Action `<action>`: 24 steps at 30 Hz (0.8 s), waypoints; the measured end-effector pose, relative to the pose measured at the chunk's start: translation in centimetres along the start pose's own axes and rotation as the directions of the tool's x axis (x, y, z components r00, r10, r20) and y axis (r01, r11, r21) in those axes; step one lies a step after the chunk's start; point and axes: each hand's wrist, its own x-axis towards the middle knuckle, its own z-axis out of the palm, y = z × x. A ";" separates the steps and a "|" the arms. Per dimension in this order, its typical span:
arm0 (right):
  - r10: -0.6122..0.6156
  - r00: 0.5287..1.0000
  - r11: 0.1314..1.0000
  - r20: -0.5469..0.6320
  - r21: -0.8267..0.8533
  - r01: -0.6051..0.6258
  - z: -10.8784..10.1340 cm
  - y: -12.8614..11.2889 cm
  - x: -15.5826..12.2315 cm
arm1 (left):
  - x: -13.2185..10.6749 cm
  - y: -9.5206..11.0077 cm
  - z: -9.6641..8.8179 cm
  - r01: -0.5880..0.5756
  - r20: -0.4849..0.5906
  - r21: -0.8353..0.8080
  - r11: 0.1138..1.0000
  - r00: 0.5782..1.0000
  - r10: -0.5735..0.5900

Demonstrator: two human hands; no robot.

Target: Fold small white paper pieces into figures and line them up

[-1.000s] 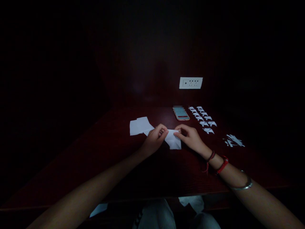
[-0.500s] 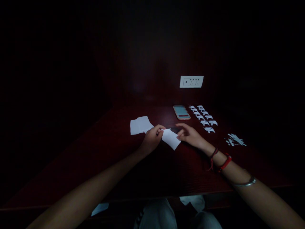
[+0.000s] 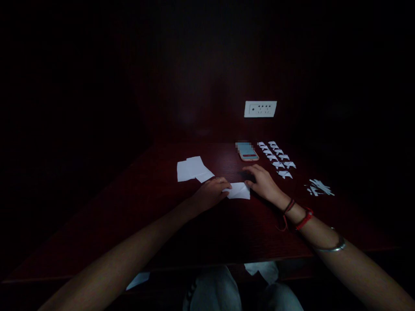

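Left fingers down on the paper's left end, and whether the left hand (image 3: 210, 193) pinches it or only presses, I can't tell. Over on the other side, the right hand (image 3: 262, 183) is loose, fingers spread, thumb at the upper right corner of the white paper (image 3: 240, 191). And there's the change! Half a second ago that paper was tilted, a broad face slanting down toward the right hand; now it lies low on the dark red table (image 3: 246, 235), a narrower strip with a diagonal crease showing, and the right fingers have opened out.

Moving outward: loose white sheets (image 3: 189, 168) overlap just beyond the left hand, the nearest corner close to its knuckles. Past the right fingertips sits a phone (image 3: 249, 152), screen up. Right of it, folded paper pieces (image 3: 278, 164) run in two slanting rows, and nearer the forearm a heap of thin paper strips (image 3: 320, 186). A white socket plate (image 3: 260, 109) is on the wall behind. In the way: the left fingers, hiding the paper's left end.

Back to the paper, between the two hands: long axis left to right, roughly along the table's near edge, right short edge toward the right hand.
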 end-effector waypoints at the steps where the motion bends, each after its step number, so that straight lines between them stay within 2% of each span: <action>1: -0.015 1.000 0.999 -0.013 -0.034 0.014 -0.4 -0.3 -0.1 | 0.0 0.0 -0.1 -0.004 0.028 0.016 1.000 1.000 0.003; 3: -0.031 0.999 0.998 0.007 -0.047 0.031 -1.2 -1.0 -0.3 | 0.0 0.2 -0.4 0.016 0.057 0.061 0.998 0.998 -0.020; 6: -0.020 0.991 0.999 0.132 -0.031 0.024 -1.8 -1.7 -0.6 | 0.0 0.6 -0.8 0.072 0.067 0.111 0.991 0.995 -0.079; 9: 0.028 0.966 0.999 0.258 0.026 -0.036 -1.6 -1.9 -0.9 | -0.1 0.6 -0.8 0.156 0.052 0.084 0.984 0.986 -0.161; 12: 0.037 0.942 0.994 0.333 0.088 -0.070 -1.1 -1.8 -1.1 | -0.1 0.4 -0.7 0.205 0.019 0.020 0.979 0.978 -0.206; 15: 0.031 0.942 0.991 0.335 0.115 -0.073 -0.6 -1.6 -1.2 | -0.1 0.2 -0.3 0.185 -0.045 -0.036 0.982 0.981 -0.187; 21: 0.055 0.965 0.984 0.256 0.150 -0.096 -0.3 -1.6 -1.0 | -0.1 -0.3 0.3 0.119 -0.002 -0.056 0.991 0.993 -0.120; 24: 0.079 0.969 0.977 0.234 0.173 -0.122 -0.1 -1.4 -0.9 | 0.0 -0.6 0.5 0.133 -0.031 -0.081 0.988 0.990 -0.136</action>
